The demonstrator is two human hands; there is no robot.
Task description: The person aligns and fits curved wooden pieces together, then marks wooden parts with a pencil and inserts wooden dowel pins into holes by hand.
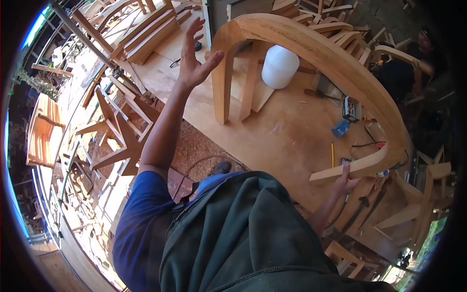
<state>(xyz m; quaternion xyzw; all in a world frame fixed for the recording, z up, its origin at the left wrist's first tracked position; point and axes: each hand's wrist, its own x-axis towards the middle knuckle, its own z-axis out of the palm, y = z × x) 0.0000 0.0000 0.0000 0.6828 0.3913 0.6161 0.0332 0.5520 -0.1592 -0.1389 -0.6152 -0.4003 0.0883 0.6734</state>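
A large curved wooden frame stands on the plywood workbench, with one leg at the left and another reaching down at the right. My left hand is raised beside the left leg, fingers spread, holding nothing; its thumb is close to the wood, and whether they touch I cannot tell. At the right leg's lower edge is my right hand, thumb up against the wood and other fingers partly extended. A white rounded container stands under the arch.
On the bench lie a yellow pencil, a blue object and a small box. Stacked wooden pieces are at the upper left, star-shaped wooden parts at the left. A person is at the upper right.
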